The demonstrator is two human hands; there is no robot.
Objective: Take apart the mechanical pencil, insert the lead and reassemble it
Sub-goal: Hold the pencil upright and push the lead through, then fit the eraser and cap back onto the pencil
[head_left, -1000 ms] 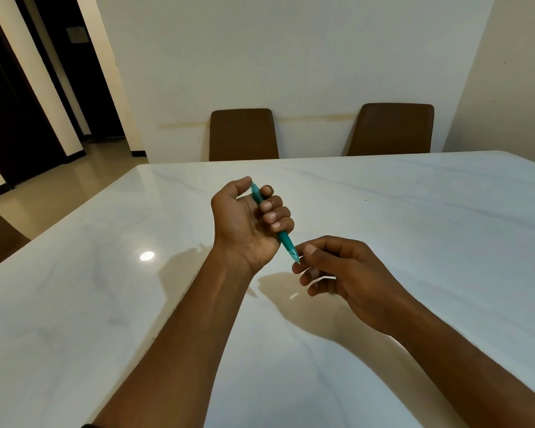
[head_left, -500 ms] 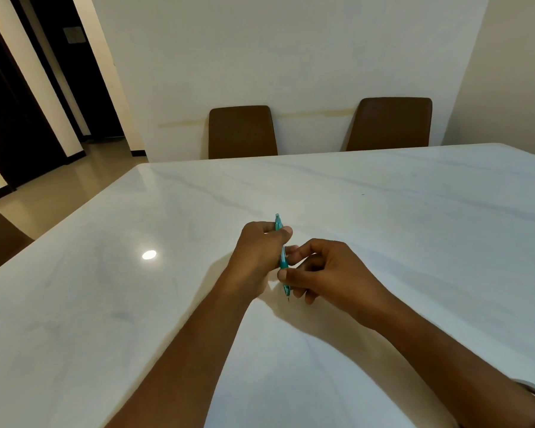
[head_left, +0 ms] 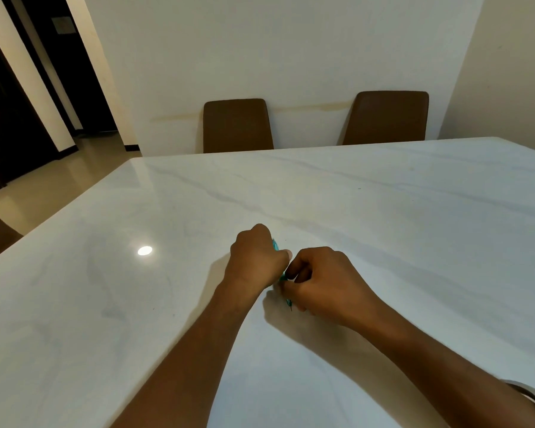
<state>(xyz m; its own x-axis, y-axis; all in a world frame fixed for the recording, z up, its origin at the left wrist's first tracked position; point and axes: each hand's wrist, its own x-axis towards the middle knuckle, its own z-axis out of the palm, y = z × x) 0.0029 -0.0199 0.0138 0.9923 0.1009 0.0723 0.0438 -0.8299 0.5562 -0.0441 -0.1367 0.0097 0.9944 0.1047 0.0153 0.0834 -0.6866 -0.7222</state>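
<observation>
Mechanical pencil (head_left: 282, 278), teal, is now nearly hidden in the head view: a second ago it was raised in the left hand (head_left: 255, 257), now both fists clamp it low over the marble table (head_left: 383, 211), tip at 6 o'clock. Right hand (head_left: 320, 281) pinches the lower end, likely twisting it apart

Two chairs (head_left: 238, 126) behind table (head_left: 383, 211)
</observation>
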